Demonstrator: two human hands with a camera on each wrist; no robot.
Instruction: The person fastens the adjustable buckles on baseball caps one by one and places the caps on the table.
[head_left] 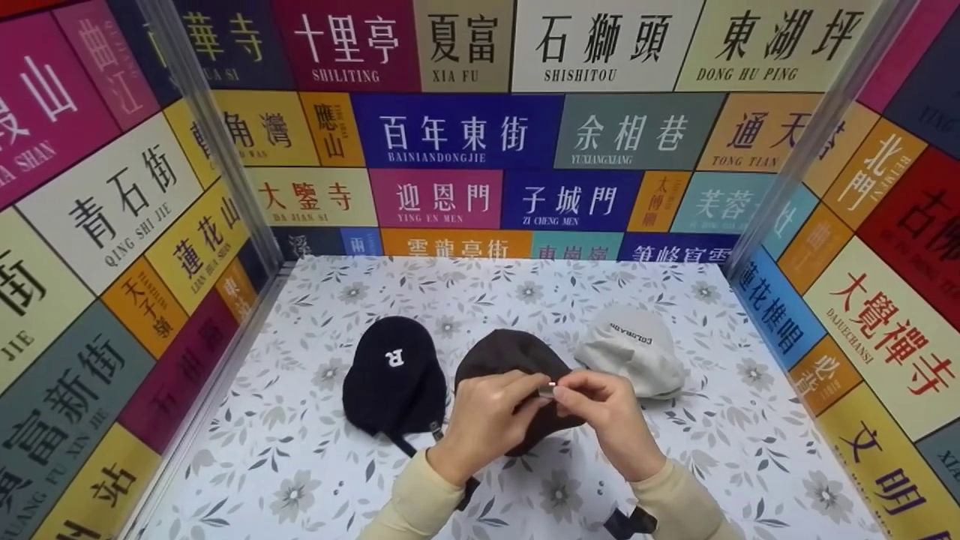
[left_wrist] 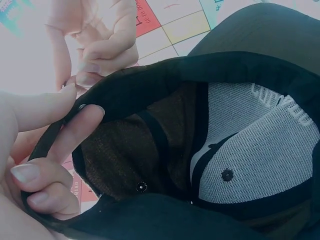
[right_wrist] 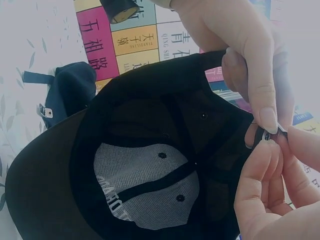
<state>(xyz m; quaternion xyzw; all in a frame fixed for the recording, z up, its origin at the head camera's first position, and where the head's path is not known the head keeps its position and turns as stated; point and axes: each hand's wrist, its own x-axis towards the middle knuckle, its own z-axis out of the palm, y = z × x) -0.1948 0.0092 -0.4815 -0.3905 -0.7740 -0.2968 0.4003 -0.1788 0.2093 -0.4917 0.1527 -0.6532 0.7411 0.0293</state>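
Note:
A dark brown cap (head_left: 499, 349) is held at its back strap in the middle of the table. Its hollow inside (left_wrist: 165, 130) faces the left wrist camera, showing white mesh lining. My left hand (head_left: 491, 412) grips the strap (left_wrist: 47, 137), with fingers through the loop of the back opening. A small metal buckle (right_wrist: 269, 134) sits between the two hands' fingertips. My right hand (head_left: 606, 416) pinches at the buckle with thumb and fingers. Fingers partly hide how the strap runs through it.
A navy cap with a white letter R (head_left: 394, 375) lies left of the brown cap, its strap trailing. A light grey cap (head_left: 634, 352) lies to the right. Printed panels (head_left: 457, 139) wall the flower-patterned table (head_left: 300, 491) at back and sides.

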